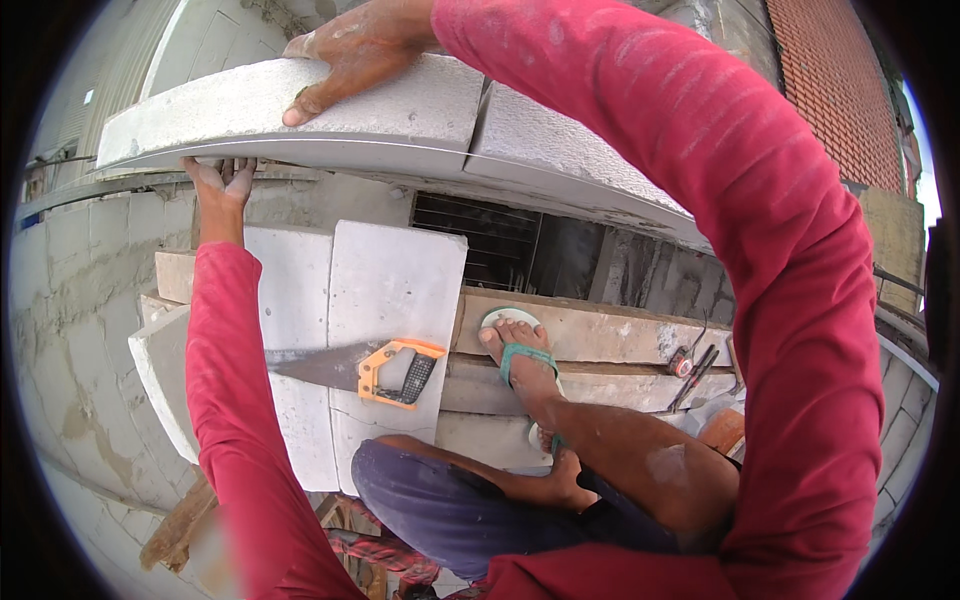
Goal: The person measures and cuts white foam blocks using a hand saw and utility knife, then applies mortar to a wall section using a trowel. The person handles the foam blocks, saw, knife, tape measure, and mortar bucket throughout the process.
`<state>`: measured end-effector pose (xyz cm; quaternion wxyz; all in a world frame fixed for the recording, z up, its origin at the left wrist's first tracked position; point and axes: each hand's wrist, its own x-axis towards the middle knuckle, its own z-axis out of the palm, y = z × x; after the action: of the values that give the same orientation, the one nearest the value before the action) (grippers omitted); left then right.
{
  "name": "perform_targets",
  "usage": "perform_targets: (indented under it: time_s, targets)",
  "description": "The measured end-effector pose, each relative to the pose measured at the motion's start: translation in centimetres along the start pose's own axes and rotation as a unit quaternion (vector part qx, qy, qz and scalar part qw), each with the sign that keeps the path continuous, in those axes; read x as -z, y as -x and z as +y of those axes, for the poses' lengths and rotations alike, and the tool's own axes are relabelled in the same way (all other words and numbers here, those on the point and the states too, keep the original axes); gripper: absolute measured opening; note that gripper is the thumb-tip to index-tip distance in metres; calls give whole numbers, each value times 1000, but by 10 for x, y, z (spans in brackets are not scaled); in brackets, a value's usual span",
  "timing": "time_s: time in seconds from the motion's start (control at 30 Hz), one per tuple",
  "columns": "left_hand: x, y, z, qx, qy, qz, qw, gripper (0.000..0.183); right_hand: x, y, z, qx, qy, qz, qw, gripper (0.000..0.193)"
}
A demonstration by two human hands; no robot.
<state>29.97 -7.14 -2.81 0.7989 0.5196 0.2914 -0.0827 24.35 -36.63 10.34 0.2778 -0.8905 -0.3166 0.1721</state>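
A long white lightweight concrete block (260, 105) lies along the top of the wall, its rough upper surface facing me. My right hand (365, 50) reaches over from the right and grips it, palm on the far part, thumb pressed on top near its front edge. Against the lower front edge my left hand (222, 185) holds the same block from below, palm up, its fingertips partly hidden by the edge. A second white block (570, 140) adjoins it on the right, with a narrow joint between them. A thin pale line, apparently a string, runs along the front edges.
Below, a handsaw (400, 372) with an orange handle lies on stacked white blocks (395, 270). My sandalled foot (525, 350) stands on wooden planks (620, 335). A tape measure (681, 362) and dark slim tools (692, 378) lie right of it. A barred opening (475, 240) sits under the wall top.
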Motion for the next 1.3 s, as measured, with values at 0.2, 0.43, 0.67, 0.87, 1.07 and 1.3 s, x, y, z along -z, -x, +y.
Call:
perform_targets:
  time_s: [0.2, 0.43, 0.67, 0.87, 1.07, 1.3]
  targets:
    - [3, -7, 2, -7, 20, -34, 999, 103, 9, 9, -4, -72, -35, -35, 996, 92]
    - [10, -7, -1, 10, 66, -53, 996, 104, -11, 4, 1, -102, -14, 24, 994, 97]
    - [2, -6, -5, 10, 96, -75, 992, 107, -15, 17, -3, -131, -4, 52, 990, 106]
    - [9, -9, -3, 18, 86, -39, 995, 103, -3, 10, -24, -174, 1, -11, 985, 97]
    - [12, -7, -6, 21, 87, -52, 995, 105, -4, 10, -27, -155, -6, 4, 988, 98]
    - [17, -8, -6, 11, 96, -59, 994, 102, -11, 10, -20, -170, 16, 15, 985, 101]
